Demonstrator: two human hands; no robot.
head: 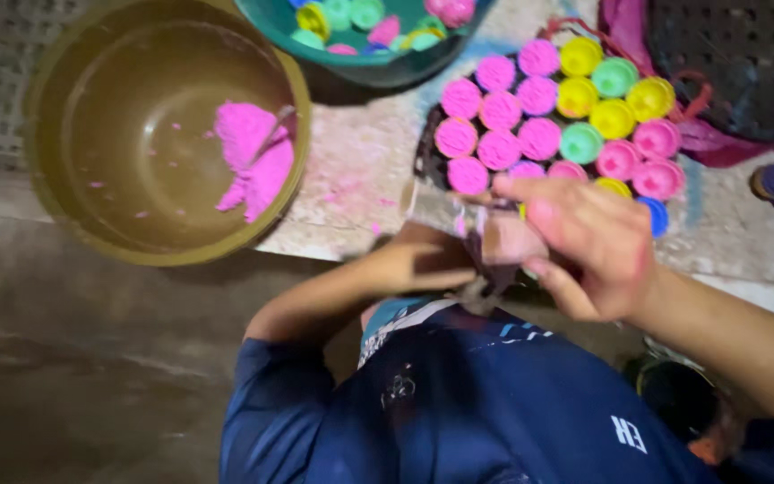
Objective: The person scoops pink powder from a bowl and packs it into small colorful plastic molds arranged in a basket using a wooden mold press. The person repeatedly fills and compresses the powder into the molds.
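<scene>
My left hand (427, 266) and my right hand (589, 246) meet over my lap and both grip a small clear container (499, 240) with pink powder in it. Motion blurs it, and my right fingers pinch its top. Just beyond my hands, a cluster of small round pots (548, 116) filled with pink, yellow, green and blue powder stands packed together on the ground.
A big brown bowl (82, 152) at the left holds a heap of pink powder (253, 166) with a spoon (272, 134) stuck in it. A green basin (378, 63) with coloured pots sits at the top. A dark crate (745, 63) is at the top right.
</scene>
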